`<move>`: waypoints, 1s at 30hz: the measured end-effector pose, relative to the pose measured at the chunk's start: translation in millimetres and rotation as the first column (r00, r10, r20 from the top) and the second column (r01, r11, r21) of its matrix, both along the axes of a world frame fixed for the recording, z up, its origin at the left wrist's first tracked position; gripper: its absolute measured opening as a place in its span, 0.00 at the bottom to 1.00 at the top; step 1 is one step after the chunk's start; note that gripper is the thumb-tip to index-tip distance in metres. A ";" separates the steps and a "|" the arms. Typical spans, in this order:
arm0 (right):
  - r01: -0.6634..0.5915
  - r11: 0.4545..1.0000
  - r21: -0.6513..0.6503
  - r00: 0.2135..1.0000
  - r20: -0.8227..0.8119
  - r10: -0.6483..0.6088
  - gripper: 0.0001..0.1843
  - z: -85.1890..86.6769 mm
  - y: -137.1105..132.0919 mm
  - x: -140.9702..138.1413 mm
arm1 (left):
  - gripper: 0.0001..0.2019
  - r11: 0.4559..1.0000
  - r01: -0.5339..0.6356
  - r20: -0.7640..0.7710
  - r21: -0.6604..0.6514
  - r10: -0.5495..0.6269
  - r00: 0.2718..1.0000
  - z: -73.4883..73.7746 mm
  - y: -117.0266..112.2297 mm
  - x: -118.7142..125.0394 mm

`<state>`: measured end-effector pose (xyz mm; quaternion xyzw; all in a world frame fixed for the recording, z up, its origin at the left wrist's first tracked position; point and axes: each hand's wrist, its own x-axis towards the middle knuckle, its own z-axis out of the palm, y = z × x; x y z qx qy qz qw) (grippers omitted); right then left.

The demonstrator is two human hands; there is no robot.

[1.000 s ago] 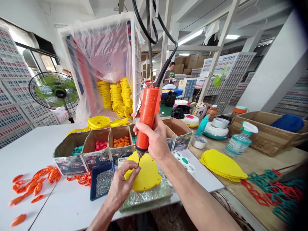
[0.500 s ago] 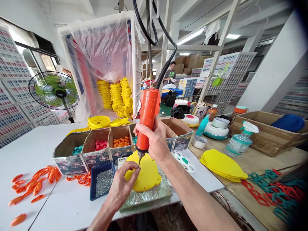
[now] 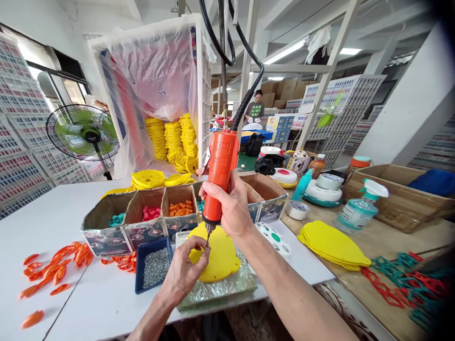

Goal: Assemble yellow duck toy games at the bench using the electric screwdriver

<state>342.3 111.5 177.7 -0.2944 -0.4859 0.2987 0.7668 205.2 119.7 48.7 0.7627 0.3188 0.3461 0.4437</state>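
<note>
My right hand [image 3: 232, 208] is wrapped around an orange electric screwdriver [image 3: 221, 175], which hangs bit-down from a cord and spring. Its bit [image 3: 208, 238] points at a yellow plastic plate [image 3: 222, 258] lying on a plastic-wrapped block [image 3: 216, 289]. My left hand [image 3: 188, 265] is closed in a pinch at the bit's tip, over the plate's left side. Whatever sits between those fingertips is too small to make out. Just left of that hand is a blue tray [image 3: 139, 270] holding small metal screws [image 3: 156, 267].
Behind the plate runs a row of cardboard bins [image 3: 106, 241] with coloured plastic parts. Orange pieces [image 3: 59, 270] lie at left. To the right are stacked yellow plates [image 3: 332, 244], a tape roll [image 3: 296, 210] and a spray bottle [image 3: 359, 208]. A person [image 3: 255, 109] stands in the background.
The whole view has shifted slightly, so things appear a little further right. Both hands keep the same hold, with the screwdriver bit still at the left fingertips.
</note>
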 end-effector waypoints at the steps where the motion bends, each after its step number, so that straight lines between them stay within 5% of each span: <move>1: 0.006 1.000 0.001 1.000 -0.003 -0.006 0.17 0.3 0.3 0.2 | 0.09 1.000 -0.003 -0.005 0.003 0.003 1.000 0.5 0.4 0.5; 17: 0.151 0.988 0.039 0.981 0.117 -0.155 0.20 -0.7 3.4 26.9 | 0.11 0.999 -0.017 -0.057 0.052 0.020 0.998 -9.2 7.0 0.4; 23: 0.273 0.962 -0.014 0.947 0.180 -0.266 0.18 -21.2 7.0 50.9 | 0.07 0.953 0.200 -0.164 0.226 -0.165 0.973 -7.2 14.1 11.5; 30: 0.320 0.945 -0.063 0.933 0.195 -0.303 0.20 -38.2 10.9 60.1 | 0.08 0.918 0.263 -0.225 0.296 -0.200 0.954 -3.6 17.2 18.3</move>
